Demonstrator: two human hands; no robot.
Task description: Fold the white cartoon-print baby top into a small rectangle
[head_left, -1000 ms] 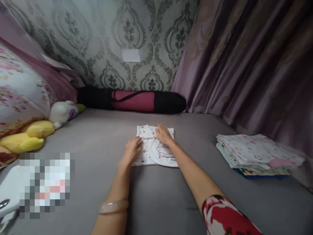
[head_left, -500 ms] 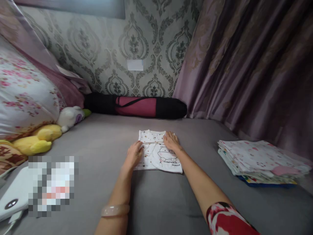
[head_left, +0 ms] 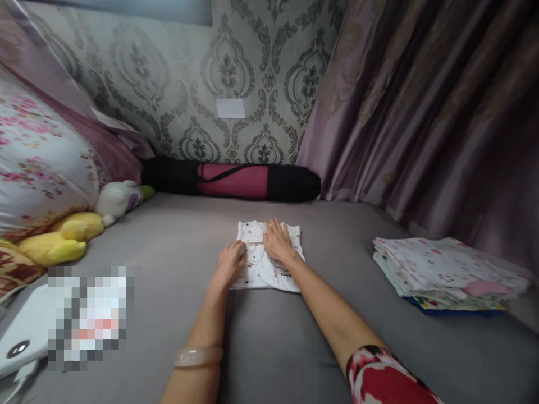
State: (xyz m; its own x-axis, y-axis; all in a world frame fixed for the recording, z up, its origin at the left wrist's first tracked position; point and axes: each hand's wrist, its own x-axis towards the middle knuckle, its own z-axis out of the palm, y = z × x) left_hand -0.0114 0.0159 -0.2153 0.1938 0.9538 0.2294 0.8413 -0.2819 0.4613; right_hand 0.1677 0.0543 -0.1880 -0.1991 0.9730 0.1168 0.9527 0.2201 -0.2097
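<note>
A small white garment [head_left: 254, 276] with a dotted print and a cartoon animal on its right side lies folded on the grey bedsheet in front of me. My right hand [head_left: 278, 242] rests flat across its upper middle, fingers spread, covering part of the cartoon. At the garment's left edge is my left hand [head_left: 232, 261], palm down with its fingers laid over the fabric. Some of the left fingertips are hard to make out. Neither hand lifts the cloth.
A stack of folded clothes [head_left: 448, 266] sits at the right. On the left are a white device with a cable [head_left: 31, 320], a blurred-out item, a yellow plush toy [head_left: 53, 247] and a floral pillow [head_left: 42, 151]. A black and pink roll bag [head_left: 233, 180] lies along the wall.
My right hand has slid left from the garment's upper right corner to its middle. The garment's right edge has shifted slightly left. My left hand stays at the left edge.
</note>
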